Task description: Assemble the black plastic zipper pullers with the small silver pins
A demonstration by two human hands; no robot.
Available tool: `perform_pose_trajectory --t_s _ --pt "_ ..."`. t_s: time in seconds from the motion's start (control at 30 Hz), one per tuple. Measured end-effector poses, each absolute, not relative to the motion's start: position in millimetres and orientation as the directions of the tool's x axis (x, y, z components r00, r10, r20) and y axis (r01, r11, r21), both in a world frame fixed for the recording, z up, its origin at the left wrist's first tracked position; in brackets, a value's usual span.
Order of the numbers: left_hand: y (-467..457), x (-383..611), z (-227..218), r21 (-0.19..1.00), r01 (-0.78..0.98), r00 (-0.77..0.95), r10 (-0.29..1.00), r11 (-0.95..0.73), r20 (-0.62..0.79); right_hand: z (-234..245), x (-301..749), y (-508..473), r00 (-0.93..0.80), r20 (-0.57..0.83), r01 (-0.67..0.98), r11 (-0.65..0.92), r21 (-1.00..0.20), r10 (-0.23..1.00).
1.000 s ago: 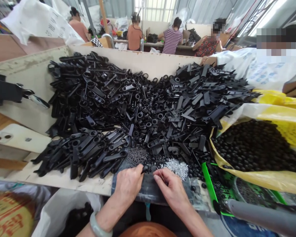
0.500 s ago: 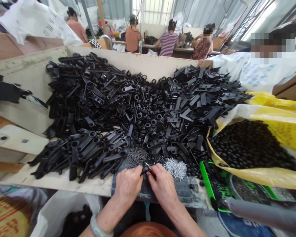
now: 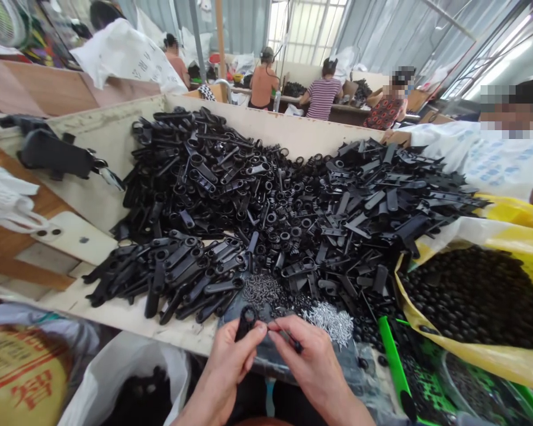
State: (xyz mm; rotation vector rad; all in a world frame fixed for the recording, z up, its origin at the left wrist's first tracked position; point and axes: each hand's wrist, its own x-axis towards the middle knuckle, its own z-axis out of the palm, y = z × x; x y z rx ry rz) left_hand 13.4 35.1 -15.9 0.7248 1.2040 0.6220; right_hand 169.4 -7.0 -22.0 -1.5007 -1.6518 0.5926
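My left hand is closed around a black plastic arm with a ring-shaped end, which sticks up above the thumb. Close beside it, my right hand pinches a slim tool with a black end, its thin tip reaching toward my left thumb. What lies between the two sets of fingertips is too small to make out. Just beyond my hands are a heap of small dark screws and a pile of silvery pins, both on a dark worn mat.
Black plastic arms lie in rows at left, with larger heaps behind. A yellow-edged bag of black round pieces and a green tray stand at right. A phone lies at left. Several people sit working at the back.
The view has swung left, so everything sits further right and lower. In my left hand the black arm's ring end now points up, and the tool's black end shows below my right fingers.
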Motion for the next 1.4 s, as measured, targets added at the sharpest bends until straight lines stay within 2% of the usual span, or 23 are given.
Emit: perform_pose_trajectory --t_s 0.17,0.33,0.47,0.53,0.67,0.87,1.03,1.13,1.27,1.4 --pt "33.2 8.2 -20.1 0.765 -0.028 0.327 0.730 0.643 -0.601 -23.6 173.0 -12.3 -0.022 0.265 0.580 0.228 -0.782 0.964" --pt "27.6 5.5 -23.4 0.587 -0.237 0.459 0.622 0.774 -0.635 -29.3 173.0 -17.4 0.060 0.338 0.558 0.249 -0.792 0.939" --pt "24.3 8.4 -21.1 0.481 -0.335 0.494 0.586 0.810 -0.643 -30.5 171.1 -17.2 0.033 0.430 0.560 0.340 -0.755 0.902" --pt "24.4 9.9 -18.6 0.497 -0.331 0.499 0.596 0.802 -0.629 -29.2 171.0 -16.2 0.032 0.446 0.553 0.356 -0.754 0.895" --pt "25.3 12.4 -15.7 0.610 -0.268 0.435 0.659 0.746 -0.614 -26.5 173.5 -13.4 0.053 0.417 0.538 0.326 -0.778 0.907" --pt "22.5 14.4 -15.6 0.696 -0.214 0.348 0.719 0.685 -0.602 -25.1 180.3 -11.1 -0.041 0.406 0.567 0.356 -0.743 0.913" --pt "25.2 12.4 -7.0 0.789 -0.024 0.314 0.754 0.613 -0.576 -20.5 185.8 -13.2 -0.163 0.370 0.612 0.388 -0.689 0.914" --pt "27.9 10.4 -2.9 0.797 0.040 0.355 0.737 0.602 -0.575 -17.4 188.4 -15.6 -0.197 0.338 0.607 0.385 -0.695 0.920" --pt "27.6 8.3 -5.0 0.760 0.059 0.429 0.671 0.647 -0.605 -19.3 187.4 -19.6 -0.118 0.257 0.546 0.278 -0.790 0.959" --pt "22.8 9.4 -12.0 0.700 -0.061 0.427 0.652 0.712 -0.626 -24.7 181.7 -22.4 0.056 0.103 0.451 0.067 -0.890 0.993"
